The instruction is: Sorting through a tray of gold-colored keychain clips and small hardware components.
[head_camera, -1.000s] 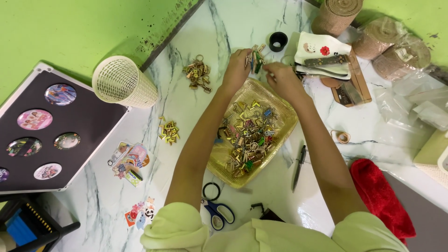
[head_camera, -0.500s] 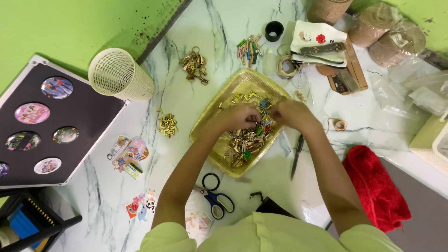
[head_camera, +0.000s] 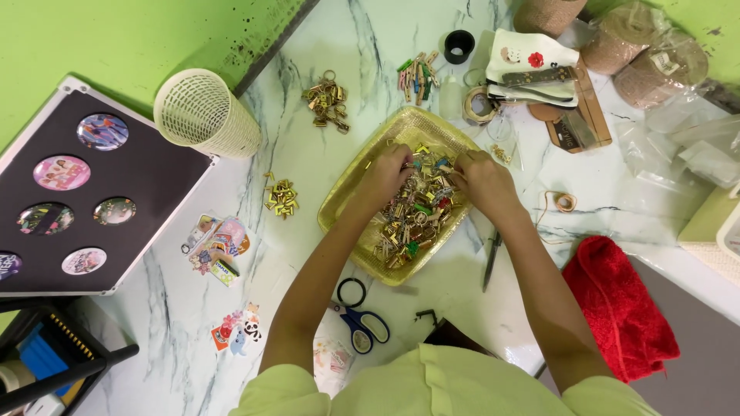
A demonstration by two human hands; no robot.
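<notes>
A gold rectangular tray (head_camera: 339,208) lies on the marble table, heaped with small metal and coloured clips (head_camera: 412,223). Both my hands are down in the far end of that heap. My left hand (head_camera: 383,176) has its fingers bent into the clips near the tray's far left rim. My right hand (head_camera: 484,183) rests close beside it, fingertips curled into the same pile. Whether either hand pinches a clip is hidden by the fingers. Beyond the tray sits a small bunch of coloured clips (head_camera: 417,75).
A cream mesh basket (head_camera: 202,114) lies on its side at left, beside a black board of round badges (head_camera: 85,192). Gold clip piles (head_camera: 327,100) (head_camera: 281,196), stickers (head_camera: 217,243), blue scissors (head_camera: 361,317), a pen (head_camera: 492,262), a red cloth (head_camera: 620,308) and burlap rolls (head_camera: 644,58) surround the tray.
My hands came back from the far side of the table, where the coloured clips now lie, into the tray. They now dig in its far end.
</notes>
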